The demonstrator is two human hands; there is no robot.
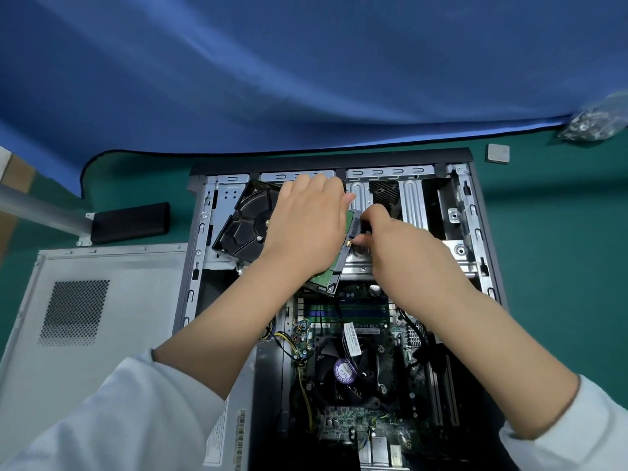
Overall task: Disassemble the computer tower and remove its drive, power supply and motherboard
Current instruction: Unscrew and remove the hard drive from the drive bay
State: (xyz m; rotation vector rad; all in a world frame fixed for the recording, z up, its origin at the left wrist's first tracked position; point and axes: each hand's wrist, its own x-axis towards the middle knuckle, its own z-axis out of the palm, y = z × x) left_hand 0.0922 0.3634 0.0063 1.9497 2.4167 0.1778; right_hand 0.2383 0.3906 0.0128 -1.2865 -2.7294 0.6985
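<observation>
Item: hard drive [245, 222], tilted in the tower's [489, 232] bay, held under the left hand [306, 229], fingers curled over its far edge. Cable connector [365, 227] pinched by the right hand [401, 243] just beside. Judged dense, rigid, shock-sensitive; best gripped by the side edges, circuit board avoided.

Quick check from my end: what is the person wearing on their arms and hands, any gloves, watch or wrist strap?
Both arms wear loose, pale white-grey long sleeves, left sleeve and right sleeve, pushed up so the forearms are bare. The left hand and right hand are bare: no gloves, watch, rings or wrist strap show. The sleeves carry no visible markings.
</observation>
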